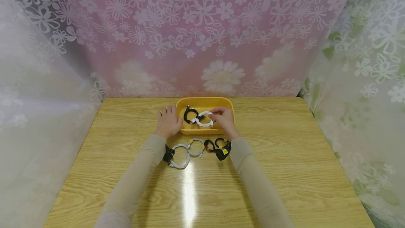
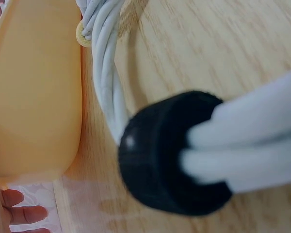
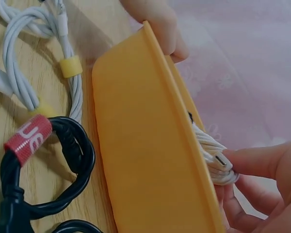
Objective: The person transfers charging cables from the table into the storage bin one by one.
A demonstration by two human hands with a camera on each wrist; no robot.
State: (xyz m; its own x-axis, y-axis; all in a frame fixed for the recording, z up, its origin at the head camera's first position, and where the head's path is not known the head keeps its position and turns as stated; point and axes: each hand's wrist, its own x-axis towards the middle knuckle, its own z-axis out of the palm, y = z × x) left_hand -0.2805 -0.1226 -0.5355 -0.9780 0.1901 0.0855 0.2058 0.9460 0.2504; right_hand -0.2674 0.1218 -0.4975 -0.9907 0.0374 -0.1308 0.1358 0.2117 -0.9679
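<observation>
The right hand [image 1: 223,118] reaches into the yellow bin [image 1: 207,132] and pinches a coiled white cable [image 1: 205,125]; in the right wrist view its thumb and fingers [image 3: 254,162] hold the white coil [image 3: 214,150] by the connector, just inside the wall. A coiled black cable [image 1: 186,115] lies in the bin, to the left of the white one. At the bin's left end is the left hand [image 1: 169,121], fingers extended, its thumb at the rim. Its fingertips show past the bin's end in the left wrist view.
On the wooden table [image 1: 284,171], in front of the bin, lie two white coils [image 1: 180,167] with ties and two small black coils [image 1: 209,145], one with a red band [image 3: 29,141]. A pink floral curtain [image 1: 202,45] hangs behind the table, with pale curtains at both sides.
</observation>
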